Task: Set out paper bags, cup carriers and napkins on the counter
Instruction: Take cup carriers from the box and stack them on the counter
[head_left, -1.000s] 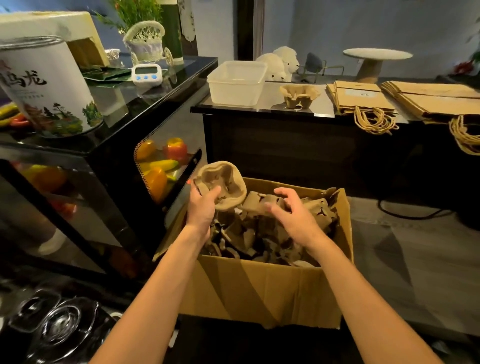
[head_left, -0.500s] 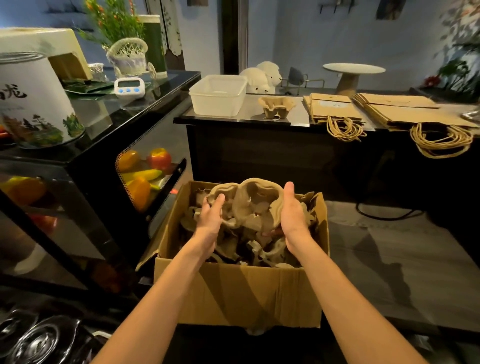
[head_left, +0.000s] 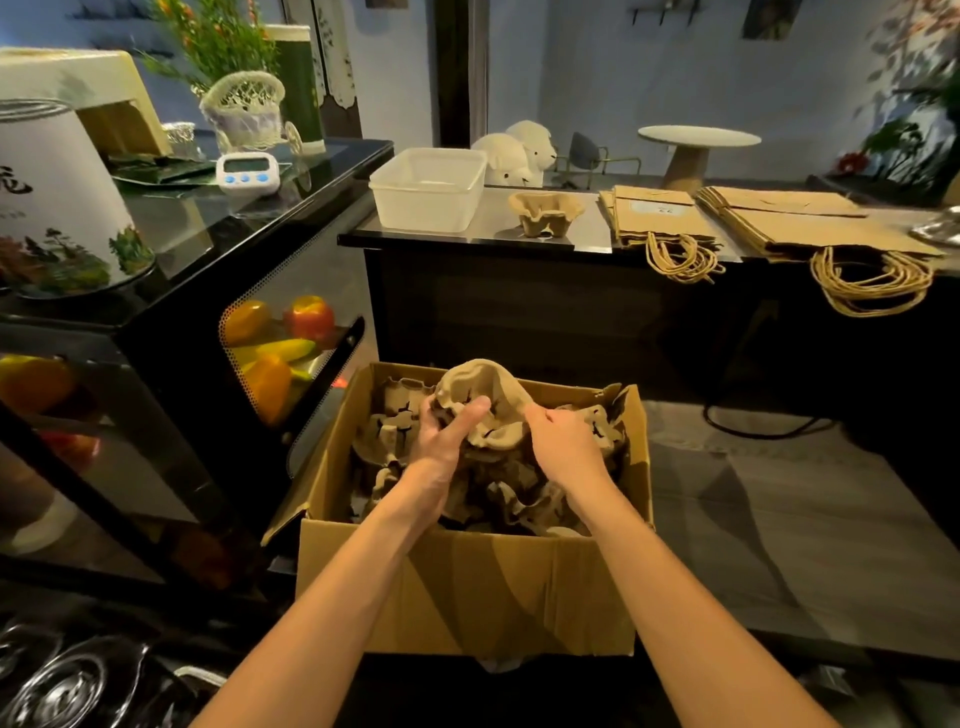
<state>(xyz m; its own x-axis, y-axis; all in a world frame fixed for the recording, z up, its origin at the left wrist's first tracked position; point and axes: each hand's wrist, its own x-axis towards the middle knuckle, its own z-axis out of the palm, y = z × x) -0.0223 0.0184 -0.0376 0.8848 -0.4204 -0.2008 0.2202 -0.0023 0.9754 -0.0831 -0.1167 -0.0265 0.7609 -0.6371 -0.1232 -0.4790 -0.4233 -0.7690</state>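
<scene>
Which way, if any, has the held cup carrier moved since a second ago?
Yes. Against the cardboard box, the cup carrier has shifted right, from the far-left corner toward the middle of the far rim.

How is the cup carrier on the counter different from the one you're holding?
The counter carrier sits level on the counter, cups facing up; the held carrier is tilted above the cardboard box. Nothing touches the counter carrier; the left hand and right hand both grip the held carrier. The counter carrier is the only one there; the held carrier has a heap of others beneath it. Both are brown pulp.
</scene>
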